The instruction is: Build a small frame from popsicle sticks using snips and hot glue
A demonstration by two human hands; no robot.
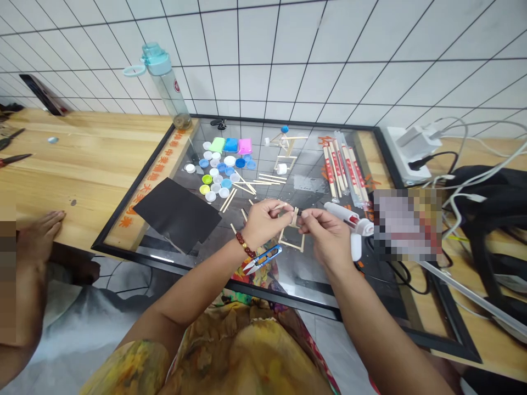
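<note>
My left hand [263,219] is closed in a pinch on a small frame of wooden sticks [293,237], holding it by its top above the glass panel [313,186]. My right hand [325,230] is closed around a white hot-glue gun [348,216], whose tip points left at the frame's upper corner. A bead bracelet sits on my left wrist. Blue-and-orange thread snips [263,259] lie on the glass just below my left wrist.
On the glass lie several coloured bottle caps [218,175], loose sticks [247,186], clay blocks [231,145], a black sheet [178,215], packed chopsticks [343,170] and a small stick model [286,144]. A water bottle [167,82] stands behind. Another person's hand [39,236] rests left. Power strip [411,151] and cables right.
</note>
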